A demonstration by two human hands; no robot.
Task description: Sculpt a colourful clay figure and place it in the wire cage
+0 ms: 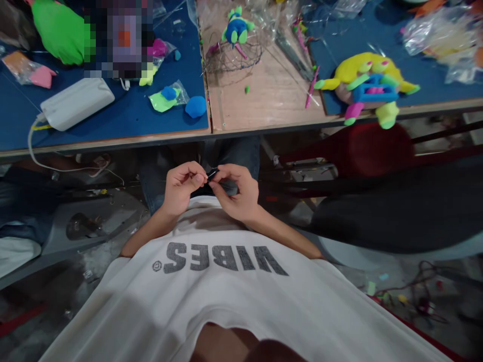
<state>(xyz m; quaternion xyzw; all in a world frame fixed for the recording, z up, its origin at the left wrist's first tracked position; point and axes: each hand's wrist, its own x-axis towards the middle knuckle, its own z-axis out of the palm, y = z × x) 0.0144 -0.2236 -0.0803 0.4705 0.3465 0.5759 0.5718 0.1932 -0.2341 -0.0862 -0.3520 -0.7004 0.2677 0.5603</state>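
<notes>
Both hands meet over my lap, just below the table's front edge. My left hand [183, 187] is curled, its thumb and fingers pinching one end of a small dark object [212, 174]. My right hand [236, 190] is also closed and pinches the other end of that same small dark object. What the object is cannot be made out. A white T-shirt with grey lettering fills the lower part of the view.
A blue-topped table [113, 120] holds a white power bank [77, 103] with cable, a blue foam piece [195, 106] and bagged foam bits. A plywood section [264, 95] carries a wire coil. A yellow plush toy [368, 83] lies at right. Another person's dark sleeve [396, 211] is beside me.
</notes>
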